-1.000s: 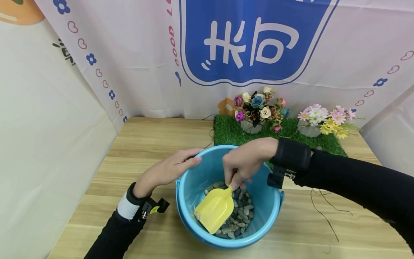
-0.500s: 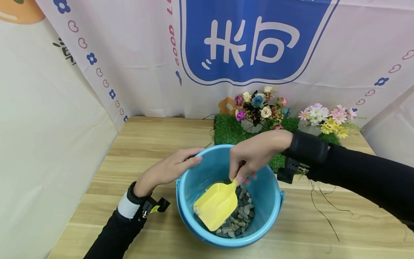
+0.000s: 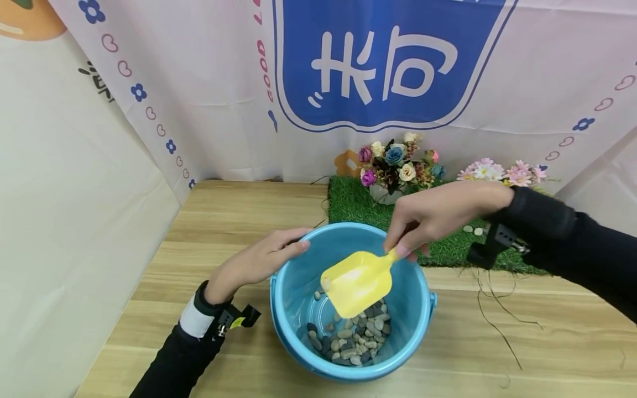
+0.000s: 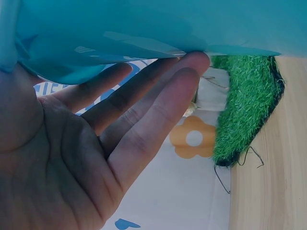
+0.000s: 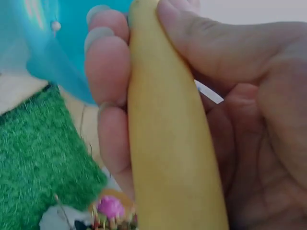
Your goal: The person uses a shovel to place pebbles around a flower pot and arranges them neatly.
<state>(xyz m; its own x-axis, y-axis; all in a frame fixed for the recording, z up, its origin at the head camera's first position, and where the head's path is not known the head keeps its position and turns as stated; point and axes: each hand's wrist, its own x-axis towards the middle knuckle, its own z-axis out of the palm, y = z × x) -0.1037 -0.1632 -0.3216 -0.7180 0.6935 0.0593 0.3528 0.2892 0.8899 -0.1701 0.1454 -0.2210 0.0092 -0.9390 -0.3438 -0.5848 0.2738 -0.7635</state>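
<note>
- Rising off the smooth grey and tan stones (image 3: 355,337), the broad yellow plastic scoop (image 3: 360,282) has come up and shifted toward the far right part of the round light-blue plastic bucket (image 3: 409,326); whether its blade is above or below rim level I cannot tell.
- Curling thumb and fingers round the scoop's yellow handle, the right hand (image 3: 438,218) holds it firmly. It has moved right and now lies, in the head view, across the green artificial-turf mat (image 3: 348,199).
- Staying where it was, the left hand (image 3: 259,257) has its thumb at the bucket's left rim and its fingers nearly straight, touching the outer wall.
- With the scoop raised, a patch of bare bucket floor shows at the left; most stones lie toward the near right side. I judge the scooping stroke over and the load small: something like one pale pebble sits near the blade's left edge, though glare obscures the rest.
- The bucket stands toward the near edge of the pale wood-grain tabletop (image 3: 239,210), just off the mat's near left corner.
- Toward the tabletop's far right corner, the mat carries a mixed bouquet of artificial roses (image 3: 400,166), a cluster of pink and white daisies (image 3: 487,168), partly hidden by the arm, and two pale pebbles (image 3: 478,231).
</note>
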